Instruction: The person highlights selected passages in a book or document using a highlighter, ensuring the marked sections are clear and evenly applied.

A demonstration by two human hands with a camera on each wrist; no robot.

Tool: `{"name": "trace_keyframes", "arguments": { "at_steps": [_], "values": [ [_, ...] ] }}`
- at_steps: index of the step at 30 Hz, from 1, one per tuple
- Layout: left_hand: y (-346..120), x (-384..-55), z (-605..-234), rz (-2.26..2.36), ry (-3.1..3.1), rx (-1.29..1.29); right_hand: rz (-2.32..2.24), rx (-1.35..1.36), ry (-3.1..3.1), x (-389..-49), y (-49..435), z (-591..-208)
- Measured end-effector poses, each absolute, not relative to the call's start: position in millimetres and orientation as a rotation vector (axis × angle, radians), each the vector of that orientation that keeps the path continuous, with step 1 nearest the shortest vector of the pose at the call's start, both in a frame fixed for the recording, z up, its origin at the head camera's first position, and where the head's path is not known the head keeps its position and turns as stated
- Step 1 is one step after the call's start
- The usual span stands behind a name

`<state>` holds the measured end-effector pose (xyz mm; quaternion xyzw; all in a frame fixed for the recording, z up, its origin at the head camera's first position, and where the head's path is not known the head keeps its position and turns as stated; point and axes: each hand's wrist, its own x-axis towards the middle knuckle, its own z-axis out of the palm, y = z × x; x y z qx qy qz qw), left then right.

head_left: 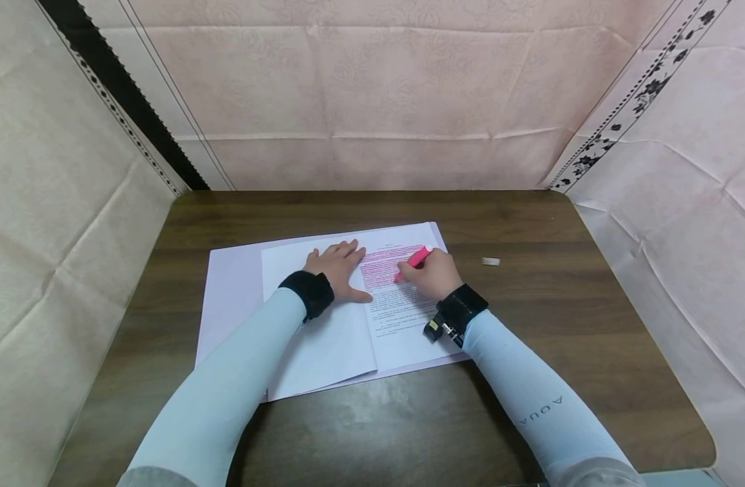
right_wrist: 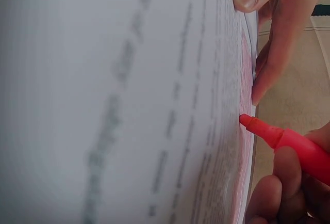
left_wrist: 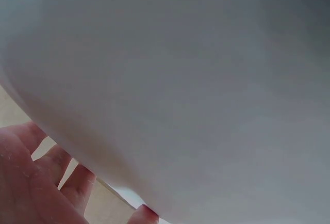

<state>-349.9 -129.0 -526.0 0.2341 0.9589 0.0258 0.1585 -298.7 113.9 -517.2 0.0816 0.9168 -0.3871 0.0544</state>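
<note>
In the head view, my right hand (head_left: 436, 275) pinches a pink highlighter (head_left: 418, 257), its tip down on the printed page (head_left: 399, 314). Pink strokes cover the upper lines of text; the lower lines are plain black print. Up close in the right wrist view, the uncapped chisel tip of the highlighter (right_wrist: 301, 154) touches the paper at the pink lines. My left hand (head_left: 343, 270) lies spread with straight fingers on the blank left page (head_left: 320, 352), thumb reaching the printed page. The left wrist view shows part of that hand (left_wrist: 36, 182) beside pale, blurred paper.
The open sheets lie on a larger pale lavender folder or cover (head_left: 229, 291). To their right, a small white piece (head_left: 490, 262) rests on the brown wooden table (head_left: 530, 230). Pale patterned cloth (head_left: 384, 88) hangs behind the table and at both sides.
</note>
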Motion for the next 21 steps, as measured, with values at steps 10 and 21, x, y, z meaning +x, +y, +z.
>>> {"name": "trace_keyframes", "arguments": {
  "at_steps": [10, 21],
  "values": [
    [-128.5, -350.7, -527.2, 0.077, 2.741, 0.674, -1.18, 0.288, 2.784, -296.8, 120.0, -515.0],
    [-128.2, -348.8, -525.3, 0.087, 2.741, 0.664, -1.208, 0.278, 2.781, -296.1, 127.3, -515.4]
  ]
}}
